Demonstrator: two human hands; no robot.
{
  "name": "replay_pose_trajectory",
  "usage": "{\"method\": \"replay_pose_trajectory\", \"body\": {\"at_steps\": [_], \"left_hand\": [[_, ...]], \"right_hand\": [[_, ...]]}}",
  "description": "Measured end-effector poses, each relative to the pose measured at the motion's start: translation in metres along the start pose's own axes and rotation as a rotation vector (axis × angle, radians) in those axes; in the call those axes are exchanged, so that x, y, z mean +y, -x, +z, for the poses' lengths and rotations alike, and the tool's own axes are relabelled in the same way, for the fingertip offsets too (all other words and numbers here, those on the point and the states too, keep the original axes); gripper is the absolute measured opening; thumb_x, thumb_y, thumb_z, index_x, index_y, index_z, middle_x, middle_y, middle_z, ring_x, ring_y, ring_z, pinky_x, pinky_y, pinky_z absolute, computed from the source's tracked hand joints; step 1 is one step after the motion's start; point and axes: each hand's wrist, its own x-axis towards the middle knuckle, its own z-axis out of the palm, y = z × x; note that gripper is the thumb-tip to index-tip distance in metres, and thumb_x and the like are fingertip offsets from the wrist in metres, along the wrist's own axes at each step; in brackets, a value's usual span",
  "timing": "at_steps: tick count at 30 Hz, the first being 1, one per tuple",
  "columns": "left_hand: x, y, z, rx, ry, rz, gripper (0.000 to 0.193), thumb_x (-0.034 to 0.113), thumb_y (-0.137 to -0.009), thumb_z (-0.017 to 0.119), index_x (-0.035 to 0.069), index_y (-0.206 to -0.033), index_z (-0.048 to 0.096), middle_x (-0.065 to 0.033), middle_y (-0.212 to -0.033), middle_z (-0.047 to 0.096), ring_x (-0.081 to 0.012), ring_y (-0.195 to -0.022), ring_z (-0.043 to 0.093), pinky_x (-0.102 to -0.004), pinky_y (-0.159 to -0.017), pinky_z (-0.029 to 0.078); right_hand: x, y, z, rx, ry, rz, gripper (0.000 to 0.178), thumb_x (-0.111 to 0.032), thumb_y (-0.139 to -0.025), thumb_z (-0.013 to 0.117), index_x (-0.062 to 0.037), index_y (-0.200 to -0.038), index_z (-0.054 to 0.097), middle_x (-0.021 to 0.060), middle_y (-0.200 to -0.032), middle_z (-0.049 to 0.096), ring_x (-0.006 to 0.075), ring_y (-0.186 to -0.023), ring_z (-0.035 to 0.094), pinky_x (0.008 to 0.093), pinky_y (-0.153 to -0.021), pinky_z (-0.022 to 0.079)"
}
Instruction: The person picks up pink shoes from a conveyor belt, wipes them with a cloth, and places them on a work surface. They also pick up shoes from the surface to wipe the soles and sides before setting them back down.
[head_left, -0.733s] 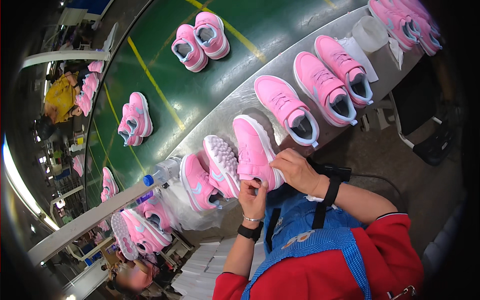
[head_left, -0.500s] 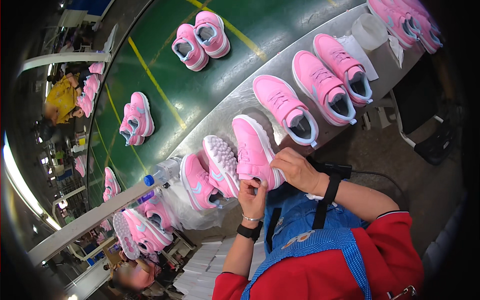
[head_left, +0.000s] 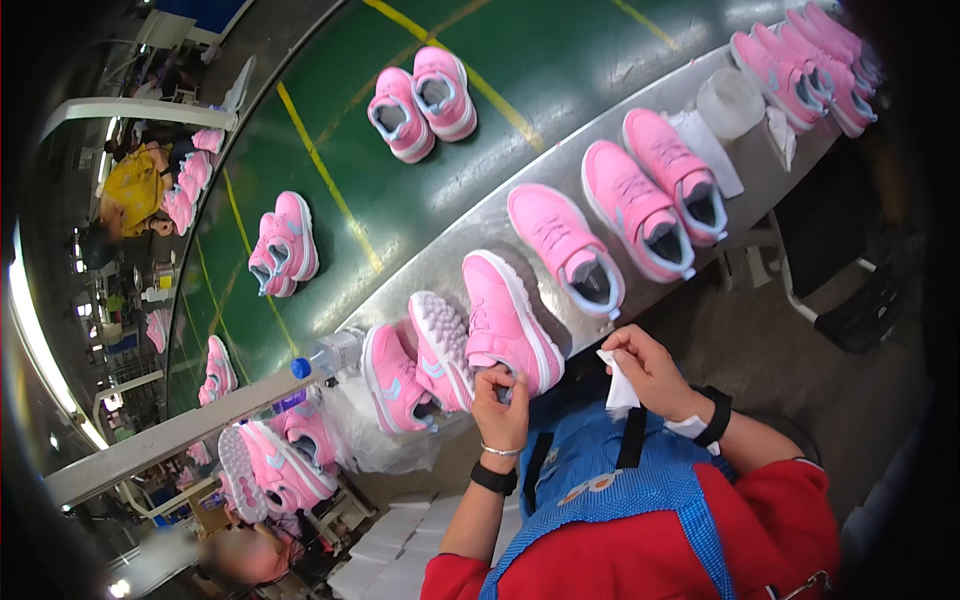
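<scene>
A pink sneaker (head_left: 510,315) with a white sole stands tilted at the metal ledge's near edge. My left hand (head_left: 500,412) is closed on its heel opening, the fingers partly inside the collar. To the right and apart from that shoe, my right hand (head_left: 648,372) pinches a small white piece of cloth or paper (head_left: 621,388), which hangs below the fingers. Left of the held shoe, another pink sneaker shows its bumpy white sole (head_left: 440,335), and beside it a further sneaker (head_left: 392,380) leans. Just right of the held shoe stands a pink strap sneaker (head_left: 562,240).
Two more sneakers (head_left: 630,205) stand farther right on the metal ledge (head_left: 450,250), near a translucent tub (head_left: 731,103) and a row of shoes (head_left: 790,80). Pairs of shoes (head_left: 425,100) sit on the green belt (head_left: 350,130). A blue-capped bottle (head_left: 335,355) and a white rail (head_left: 180,435) are left.
My right hand has left the held shoe's side and moved right and down, the white piece now showing in its fingers. My left hand keeps its grip on the heel.
</scene>
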Motion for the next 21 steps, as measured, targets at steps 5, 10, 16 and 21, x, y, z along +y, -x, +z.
{"method": "replay_pose_trajectory", "body": {"at_steps": [5, 10, 16, 21], "left_hand": [[0.011, -0.027, 0.028, -0.134, -0.55, 0.315, 0.022, 0.002, -0.07, 0.062, 0.001, -0.086, 0.048, -0.0162, -0.077, 0.053, -0.0317, -0.069, 0.053, -0.0343, -0.064, 0.043], [0.037, -0.018, 0.043, -0.191, -0.66, 0.536, 0.037, 0.007, -0.07, 0.064, 0.0, -0.102, 0.047, -0.0168, -0.095, 0.051, -0.0343, -0.092, 0.048, -0.0388, -0.079, 0.039], [-0.002, -0.034, 0.037, 0.127, 0.056, -0.227, 0.059, 0.019, -0.073, 0.067, -0.002, -0.12, 0.038, -0.0162, -0.11, 0.049, -0.023, -0.102, 0.047, -0.0348, -0.086, 0.039], [-0.038, -0.047, 0.038, -0.139, 0.115, -0.284, 0.068, 0.013, -0.065, 0.063, -0.002, -0.125, 0.037, -0.0178, -0.103, 0.048, -0.0236, -0.096, 0.046, -0.0324, -0.083, 0.04]], "right_hand": [[-0.026, -0.008, -0.016, 0.149, 0.384, -0.278, 0.031, -0.002, -0.082, 0.048, -0.005, -0.113, 0.049, 0.0098, -0.077, 0.053, 0.0167, -0.071, 0.056, 0.0286, -0.064, 0.044], [-0.027, -0.026, -0.027, -0.071, 0.962, -0.315, 0.045, -0.008, -0.076, 0.058, -0.0144, -0.119, 0.049, 0.0149, -0.081, 0.052, 0.0338, -0.075, 0.055, 0.0413, -0.064, 0.044], [-0.019, -0.049, -0.019, -0.024, 0.901, -0.42, 0.018, -0.014, -0.077, 0.059, -0.0113, -0.095, 0.054, 0.0142, -0.077, 0.049, 0.0353, -0.072, 0.053, 0.0437, -0.061, 0.042], [-0.024, -0.05, -0.011, -0.016, 0.825, -0.434, 0.013, -0.016, -0.079, 0.057, -0.0104, -0.09, 0.056, 0.0151, -0.075, 0.049, 0.0354, -0.071, 0.053, 0.0424, -0.06, 0.042]]}}
